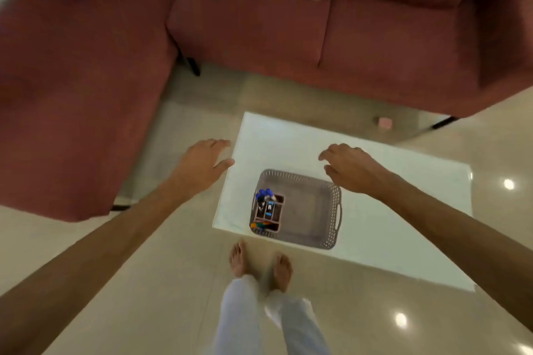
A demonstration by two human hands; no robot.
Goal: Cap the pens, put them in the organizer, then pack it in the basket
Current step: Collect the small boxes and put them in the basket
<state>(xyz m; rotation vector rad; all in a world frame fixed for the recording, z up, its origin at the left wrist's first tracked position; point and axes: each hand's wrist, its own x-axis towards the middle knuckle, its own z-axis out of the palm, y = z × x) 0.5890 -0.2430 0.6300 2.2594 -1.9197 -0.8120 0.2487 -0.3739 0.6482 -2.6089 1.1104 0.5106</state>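
Both arms stretched forward and down, bare to edge of view. Left hand (202, 160) palm down, fingers loosely extended and slightly spread, thumb angled inward toward body's midline; holds nothing. Right hand (350, 168) palm down, wrist a little raised, fingers loosely curled and drooping, thumb tucked below; holds nothing. Hands well apart, at roughly same height in view. Below, two bare feet side by side, toes pointing forward; legs in light trousers. View slightly blurred; finer finger detail unclear.
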